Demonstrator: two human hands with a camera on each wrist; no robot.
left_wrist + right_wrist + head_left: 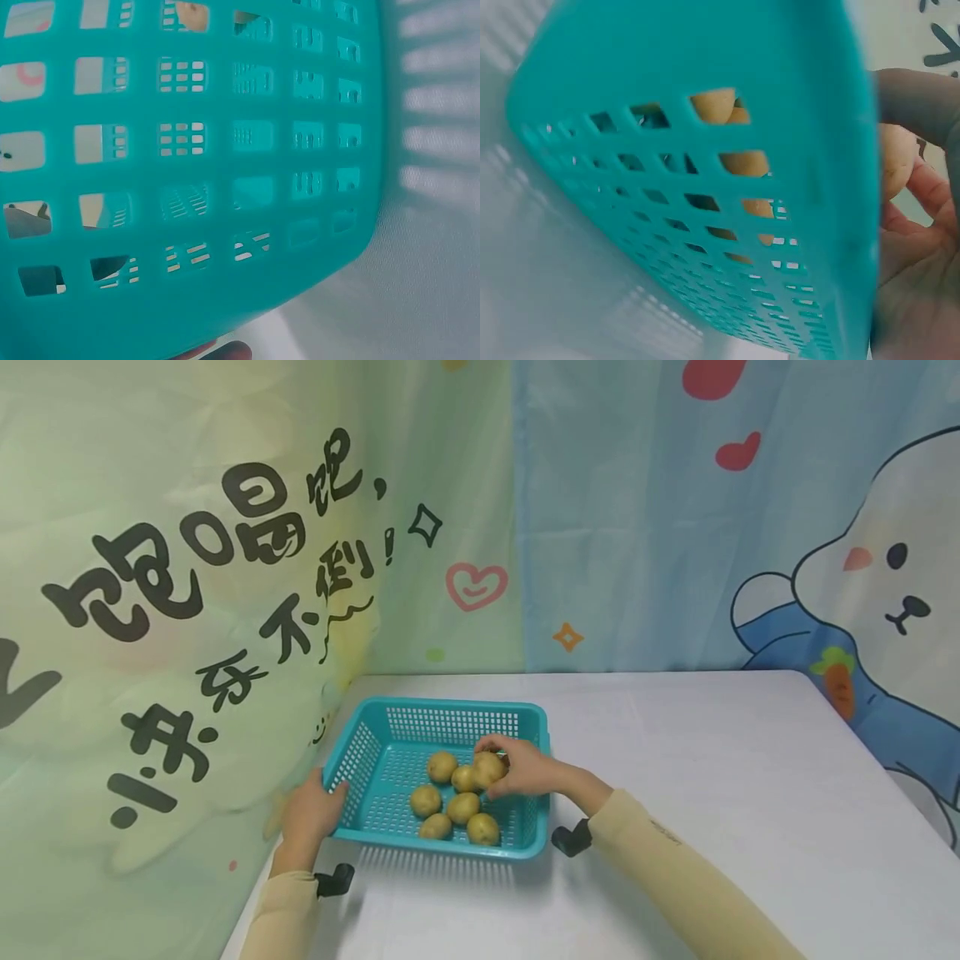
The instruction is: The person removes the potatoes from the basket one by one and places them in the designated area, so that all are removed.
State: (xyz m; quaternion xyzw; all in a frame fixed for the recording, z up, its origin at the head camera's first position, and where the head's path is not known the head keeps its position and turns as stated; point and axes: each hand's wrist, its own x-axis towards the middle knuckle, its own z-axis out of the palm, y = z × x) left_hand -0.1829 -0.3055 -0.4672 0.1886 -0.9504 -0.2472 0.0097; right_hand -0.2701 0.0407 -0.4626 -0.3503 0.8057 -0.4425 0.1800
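A turquoise plastic basket (450,850) with slotted walls stands on the white table, several potatoes (463,807) lying on its floor toward the right. My left hand (310,810) grips the basket's left rim, thumb over the edge. In the left wrist view the basket's wall (217,165) fills most of the picture, with only fingertips at the bottom. My right hand (525,766) reaches over the right rim and holds a potato (489,770) between thumb and fingers, above the others. The right wrist view shows that potato (897,161) in the fingers, partly hidden by the basket's wall.
The white tabletop (697,793) extends to the right of the basket. Printed curtains (615,527) with writing, hearts and a cartoon bear hang behind the table and along its left side. Black wrist mounts (572,838) sit below both hands.
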